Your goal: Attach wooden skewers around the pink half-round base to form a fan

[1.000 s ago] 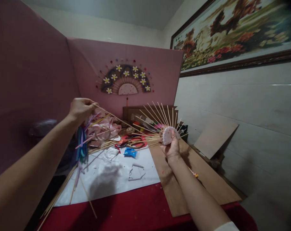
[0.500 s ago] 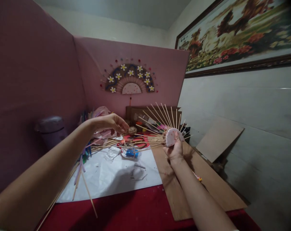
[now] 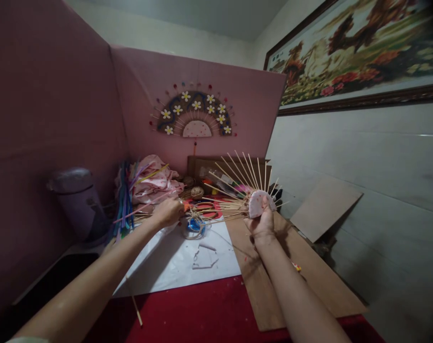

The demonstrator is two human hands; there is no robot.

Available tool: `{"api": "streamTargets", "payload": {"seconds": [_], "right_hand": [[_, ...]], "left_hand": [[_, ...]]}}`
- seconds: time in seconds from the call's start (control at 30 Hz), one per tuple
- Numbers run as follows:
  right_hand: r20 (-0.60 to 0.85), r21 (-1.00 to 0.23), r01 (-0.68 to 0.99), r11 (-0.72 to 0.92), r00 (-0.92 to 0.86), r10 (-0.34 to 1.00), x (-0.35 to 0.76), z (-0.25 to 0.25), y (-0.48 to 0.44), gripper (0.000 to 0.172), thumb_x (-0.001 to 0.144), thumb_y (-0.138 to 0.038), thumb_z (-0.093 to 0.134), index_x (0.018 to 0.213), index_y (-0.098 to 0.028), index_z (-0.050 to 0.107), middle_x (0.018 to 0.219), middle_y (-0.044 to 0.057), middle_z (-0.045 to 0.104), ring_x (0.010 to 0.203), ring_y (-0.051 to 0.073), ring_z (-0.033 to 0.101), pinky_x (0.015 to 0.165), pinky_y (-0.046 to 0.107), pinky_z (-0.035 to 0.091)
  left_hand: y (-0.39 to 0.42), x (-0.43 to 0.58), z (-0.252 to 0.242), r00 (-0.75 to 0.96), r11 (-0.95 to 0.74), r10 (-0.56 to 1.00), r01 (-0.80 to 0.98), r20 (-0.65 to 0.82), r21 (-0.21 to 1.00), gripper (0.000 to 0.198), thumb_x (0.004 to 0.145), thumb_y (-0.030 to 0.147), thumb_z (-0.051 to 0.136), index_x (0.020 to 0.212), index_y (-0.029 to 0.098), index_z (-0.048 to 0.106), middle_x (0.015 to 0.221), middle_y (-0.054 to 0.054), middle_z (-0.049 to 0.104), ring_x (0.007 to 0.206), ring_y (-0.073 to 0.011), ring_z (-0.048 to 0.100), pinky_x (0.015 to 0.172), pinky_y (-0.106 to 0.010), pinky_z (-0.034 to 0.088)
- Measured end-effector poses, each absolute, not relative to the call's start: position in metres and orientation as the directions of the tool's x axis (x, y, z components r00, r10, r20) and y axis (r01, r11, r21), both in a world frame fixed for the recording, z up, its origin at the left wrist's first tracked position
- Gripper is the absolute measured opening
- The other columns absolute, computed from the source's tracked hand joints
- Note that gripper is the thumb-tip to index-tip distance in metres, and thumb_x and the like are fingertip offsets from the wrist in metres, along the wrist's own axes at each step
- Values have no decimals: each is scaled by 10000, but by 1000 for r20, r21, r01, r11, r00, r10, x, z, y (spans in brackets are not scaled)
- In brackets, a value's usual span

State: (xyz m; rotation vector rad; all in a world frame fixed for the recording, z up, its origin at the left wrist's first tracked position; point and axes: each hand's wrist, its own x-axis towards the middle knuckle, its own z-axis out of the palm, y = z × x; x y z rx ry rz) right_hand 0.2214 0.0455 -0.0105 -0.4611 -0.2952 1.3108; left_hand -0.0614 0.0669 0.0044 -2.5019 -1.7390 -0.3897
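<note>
In the head view, my right hand (image 3: 262, 226) grips a fan frame by its half-round, spotted pale pink base (image 3: 256, 204), thumb across the front. Thin wooden sticks (image 3: 245, 167) spread out from that base, up and to the left. My left hand (image 3: 169, 211) is closed, knuckles up, over the clutter at the table's middle. Whatever its fingers hold is hidden. Just right of it lie loops of tan cord (image 3: 198, 215) and a blue roll (image 3: 195, 226). A ball of twine (image 3: 197, 192) sits behind them.
A finished flowered fan (image 3: 197, 112) hangs on the pink panel. Pipe cleaners (image 3: 123, 200) and crumpled pink cloth (image 3: 155, 178) lie back left, near a purple cup (image 3: 80, 202). Grey scraps (image 3: 205, 257) rest on white paper (image 3: 166, 267); cardboard (image 3: 309, 276) lies under my right arm.
My left hand has come down and toward the left, from near the twine ball to the clutter, and its fingers have curled in. My right hand still holds the fan frame, nearly unmoved.
</note>
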Motion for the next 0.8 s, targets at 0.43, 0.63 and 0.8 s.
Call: {"api": "streamTargets", "payload": {"seconds": [0.43, 0.63, 0.8], "right_hand": [[21, -443, -867, 226, 242, 970, 224, -15, 48, 222, 761, -377, 540, 875, -199, 606, 696, -17, 678, 570, 115, 603, 497, 233, 480], [-23, -473, -851, 227, 269, 963, 226, -17, 51, 218, 724, -396, 583, 852, -220, 600, 647, -48, 665, 526, 111, 587, 492, 238, 477], [-27, -460, -859, 226, 268, 963, 227, -17, 51, 198, 749, -397, 554, 813, -215, 596, 603, -44, 654, 504, 116, 580, 497, 248, 479]], "left_hand": [[81, -14, 6, 515, -560, 808, 823, 285, 100, 217, 734, 267, 504, 639, 181, 679, 661, -91, 645, 762, -228, 565, 727, -338, 367], [87, 26, -4, 558, -636, 769, 718, 313, 283, 240, 746, 271, 515, 837, 146, 698, 667, -44, 662, 665, -167, 595, 590, -237, 421], [88, 35, -5, 568, -665, 745, 667, 349, 335, 297, 689, 205, 566, 951, 114, 673, 752, -61, 680, 691, -169, 604, 592, -234, 447]]}}
